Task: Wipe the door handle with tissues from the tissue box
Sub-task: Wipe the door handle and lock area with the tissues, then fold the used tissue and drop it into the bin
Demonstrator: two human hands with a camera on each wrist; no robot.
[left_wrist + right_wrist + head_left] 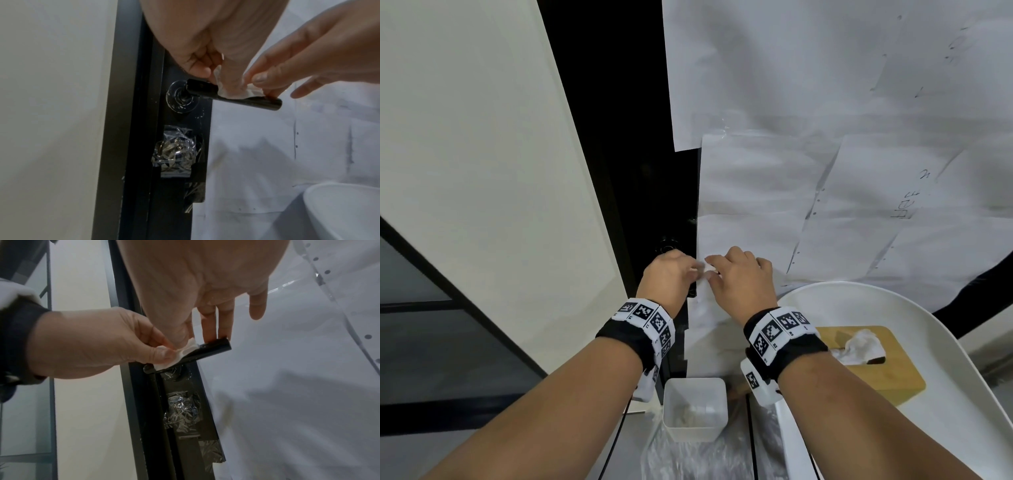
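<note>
A black lever door handle sticks out from a dark door edge. Over its middle lies a small white tissue. My left hand pinches the tissue's left end between thumb and forefinger near the handle's base. Thumb in front and straight fingers behind, my right hand pinches the tissue's other end against the handle. The wooden-topped tissue box stands at the right with a tissue poking out. The head view hides the handle under both hands.
A white bin holding crumpled tissues stands below my wrists. The tissue box rests on a white curved surface. A clear bag of keys is taped under the handle. Paper sheets cover the door.
</note>
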